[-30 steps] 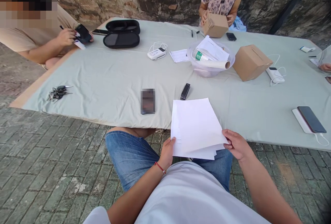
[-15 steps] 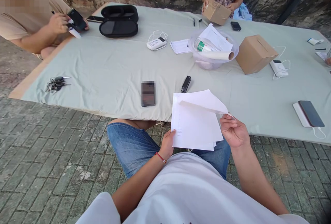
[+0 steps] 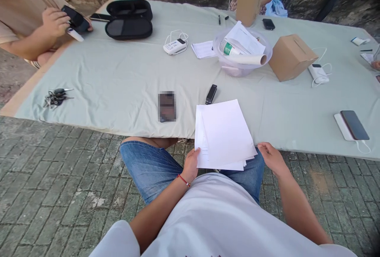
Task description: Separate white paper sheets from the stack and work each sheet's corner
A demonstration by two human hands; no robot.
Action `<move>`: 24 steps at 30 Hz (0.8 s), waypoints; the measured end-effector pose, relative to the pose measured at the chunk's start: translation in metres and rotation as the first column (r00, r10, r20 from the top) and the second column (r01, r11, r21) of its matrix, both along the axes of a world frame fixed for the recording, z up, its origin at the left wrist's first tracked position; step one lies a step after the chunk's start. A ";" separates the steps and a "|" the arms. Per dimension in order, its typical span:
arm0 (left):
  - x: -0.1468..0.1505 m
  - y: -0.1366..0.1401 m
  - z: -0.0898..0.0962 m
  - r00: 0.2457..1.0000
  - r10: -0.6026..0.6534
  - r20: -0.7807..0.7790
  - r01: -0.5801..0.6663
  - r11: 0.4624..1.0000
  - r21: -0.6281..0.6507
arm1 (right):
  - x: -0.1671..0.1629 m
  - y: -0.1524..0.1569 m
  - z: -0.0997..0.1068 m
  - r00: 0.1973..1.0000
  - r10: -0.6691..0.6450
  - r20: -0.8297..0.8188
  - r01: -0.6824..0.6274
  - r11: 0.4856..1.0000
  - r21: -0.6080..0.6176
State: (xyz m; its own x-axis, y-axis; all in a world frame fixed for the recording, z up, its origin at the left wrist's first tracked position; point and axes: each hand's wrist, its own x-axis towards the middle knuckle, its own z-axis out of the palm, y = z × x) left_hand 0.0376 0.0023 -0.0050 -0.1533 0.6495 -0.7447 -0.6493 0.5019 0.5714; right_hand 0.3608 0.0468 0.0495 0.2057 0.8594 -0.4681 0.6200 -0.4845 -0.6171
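A loose stack of white paper sheets (image 3: 227,134) lies partly over the table's near edge, above my lap. My left hand (image 3: 191,164) grips its lower left edge, thumb on top and the other fingers hidden beneath. The top sheet is blank and sits askew; a strip of printed lines shows on the sheet below it, at the left. My right hand (image 3: 271,157) is just right of the stack, fingers stretched out, holding nothing. Beyond the stack's top edge lies a black stapler (image 3: 211,94). A dark, blurred-out phone-like object (image 3: 167,106) rests to the left.
On the cloth-covered table (image 3: 118,90) are keys (image 3: 57,98), a black case (image 3: 129,27), a plastic bowl (image 3: 234,69) with papers and a roll, a cardboard box (image 3: 292,57), and a phone on a white power bank (image 3: 354,125). Two people work across and at left; one holds another box (image 3: 248,3).
My right hand has let go of the top sheet's lifted corner and moved slightly down. That sheet now lies flat on the stack. The person opposite has turned their box upright.
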 end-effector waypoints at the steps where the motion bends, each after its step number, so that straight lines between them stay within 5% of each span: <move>1: 0.000 0.000 0.000 1.000 -0.003 -0.002 0.003 1.000 0.000 | -0.003 0.000 -0.005 0.999 0.016 -0.034 -0.017 1.000 -0.019; 7: 0.001 -0.002 0.005 1.000 -0.010 0.000 0.010 1.000 0.009 | -0.024 -0.003 -0.022 0.983 0.059 -0.174 -0.060 0.998 -0.002; 15: 0.002 -0.001 0.004 1.000 0.002 0.013 -0.002 1.000 0.013 | -0.036 -0.014 -0.008 0.953 0.087 -0.289 -0.103 0.994 -0.042; 20: 0.004 -0.002 0.010 0.997 -0.034 0.073 0.028 0.996 0.089 | -0.049 -0.017 -0.008 0.949 0.221 -0.225 -0.229 0.973 -0.009; 24: 0.003 -0.003 0.015 0.993 -0.120 0.016 0.118 0.989 0.085 | -0.049 -0.015 -0.005 0.953 0.301 -0.017 -0.301 0.954 0.004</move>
State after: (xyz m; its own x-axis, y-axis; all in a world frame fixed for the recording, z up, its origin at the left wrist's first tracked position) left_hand 0.0408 -0.0005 0.0099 -0.0556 0.7225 -0.6891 -0.6003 0.5273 0.6013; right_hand 0.3120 0.0318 0.0448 -0.0709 0.8808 -0.4682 0.7265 -0.2761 -0.6293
